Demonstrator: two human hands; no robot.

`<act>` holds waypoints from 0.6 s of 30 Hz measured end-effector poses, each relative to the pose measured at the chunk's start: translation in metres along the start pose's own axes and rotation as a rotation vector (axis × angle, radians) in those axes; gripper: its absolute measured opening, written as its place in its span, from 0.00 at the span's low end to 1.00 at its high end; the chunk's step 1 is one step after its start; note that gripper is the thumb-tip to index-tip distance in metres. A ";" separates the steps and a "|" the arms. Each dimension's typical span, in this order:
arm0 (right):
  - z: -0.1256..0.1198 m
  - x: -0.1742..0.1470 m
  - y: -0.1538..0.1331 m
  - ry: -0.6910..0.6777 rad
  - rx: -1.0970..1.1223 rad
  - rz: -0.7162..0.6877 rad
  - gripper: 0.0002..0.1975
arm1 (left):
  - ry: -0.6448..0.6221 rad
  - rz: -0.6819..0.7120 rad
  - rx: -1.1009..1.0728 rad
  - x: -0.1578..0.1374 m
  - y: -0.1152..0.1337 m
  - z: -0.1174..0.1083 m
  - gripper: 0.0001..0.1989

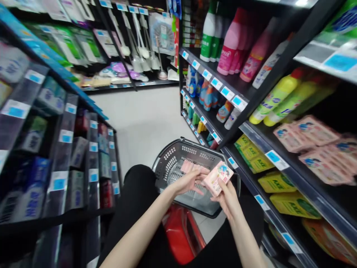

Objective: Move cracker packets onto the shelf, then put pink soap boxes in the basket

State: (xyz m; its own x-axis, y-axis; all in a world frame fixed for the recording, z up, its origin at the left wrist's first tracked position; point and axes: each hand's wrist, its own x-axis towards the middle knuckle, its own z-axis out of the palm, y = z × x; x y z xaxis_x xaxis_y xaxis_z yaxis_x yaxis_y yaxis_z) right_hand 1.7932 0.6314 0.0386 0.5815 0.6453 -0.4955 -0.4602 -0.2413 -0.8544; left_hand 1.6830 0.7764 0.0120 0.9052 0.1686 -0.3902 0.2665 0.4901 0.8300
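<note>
My right hand grips a pink-wrapped soap pack, with the thumb on its printed front. Beside the pack's left edge, my left hand has its fingers spread; whether the fingertips touch the wrapper is hard to see. Both hands are over a grey plastic shopping basket with slotted walls. Inside it lies another pink pack, partly covered by my left hand. More pink soap packs are stacked on the shelf at the right.
Yellow AXE soap packs fill the lower right shelf. Bottles stand farther along. Boxed goods line the left shelf. Brushes hang at the back. Below the basket is a red plastic object, between black-clothed legs.
</note>
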 end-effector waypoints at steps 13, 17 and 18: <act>-0.064 0.105 0.046 -0.311 -1.067 0.098 0.18 | 0.716 -0.546 0.602 0.070 -0.063 -0.117 0.18; -0.098 0.134 0.073 -0.331 -1.175 0.249 0.24 | 0.792 -0.679 0.799 0.135 -0.091 -0.187 0.17; -0.100 0.137 0.076 -0.332 -1.197 0.269 0.25 | 0.799 -0.696 0.833 0.150 -0.102 -0.202 0.17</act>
State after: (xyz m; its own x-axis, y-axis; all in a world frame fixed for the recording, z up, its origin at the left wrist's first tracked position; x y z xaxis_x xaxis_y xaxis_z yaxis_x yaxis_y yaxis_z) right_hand 1.9047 0.6289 -0.1097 0.2889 0.5825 -0.7598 0.4548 -0.7818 -0.4265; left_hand 1.7248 0.9249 -0.2119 0.1375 0.6873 -0.7132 0.9666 0.0643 0.2483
